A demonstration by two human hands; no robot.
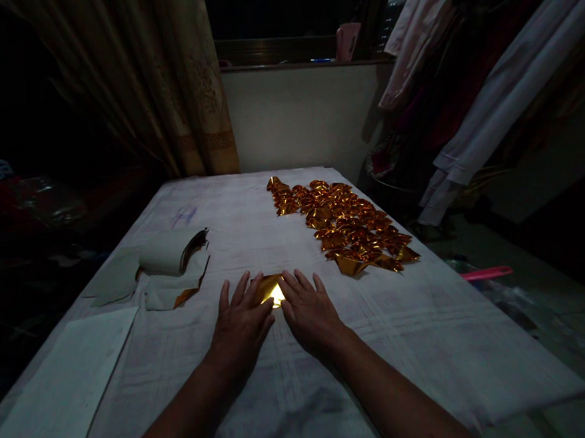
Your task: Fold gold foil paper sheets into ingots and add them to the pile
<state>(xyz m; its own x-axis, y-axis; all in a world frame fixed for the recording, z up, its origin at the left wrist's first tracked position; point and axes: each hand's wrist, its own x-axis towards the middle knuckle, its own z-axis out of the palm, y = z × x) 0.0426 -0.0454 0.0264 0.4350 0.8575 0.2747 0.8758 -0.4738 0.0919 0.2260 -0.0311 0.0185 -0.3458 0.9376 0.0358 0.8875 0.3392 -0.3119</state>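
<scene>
A shiny gold foil paper [270,289] lies flat on the cloth-covered table [293,366], partly hidden under my fingers. My left hand [242,319] rests on its left side, palm down with fingers spread. On the right side of the foil lies my right hand [309,308], also palm down, fingers stretched out. Both thumbs come close together at the near edge of the sheet. Farther right, a heap of folded gold foil pieces [347,222] covers the table's far right part.
To the left sits a stack of pale paper sheets [167,254], curled at one end, with gold showing at a lower corner. A white sheet [64,388] lies nearer me. Hanging clothes [504,91] are at the right; a curtain [162,74] hangs behind.
</scene>
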